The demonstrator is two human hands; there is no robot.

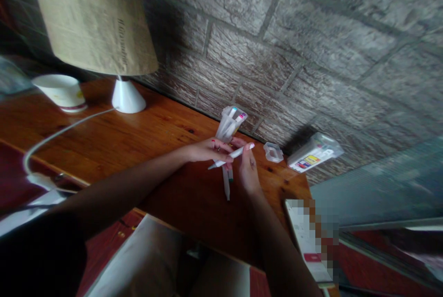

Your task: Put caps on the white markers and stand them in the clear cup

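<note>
Over the wooden desk [145,140] my left hand [207,150] is closed around a bundle of white marker pens [230,124] with coloured caps, their tops fanned upward. My right hand [248,164] pinches a single white marker [231,155], held slantwise between both hands. Two more marker ends [227,184] hang down below the hands.
A clear plastic marker case [314,152] and a small clear lid [273,152] lie by the brick wall. A white lamp base [127,96] with a paper shade, its cord and a white cup [62,90] stand at the left. A booklet [306,237] lies at the right edge.
</note>
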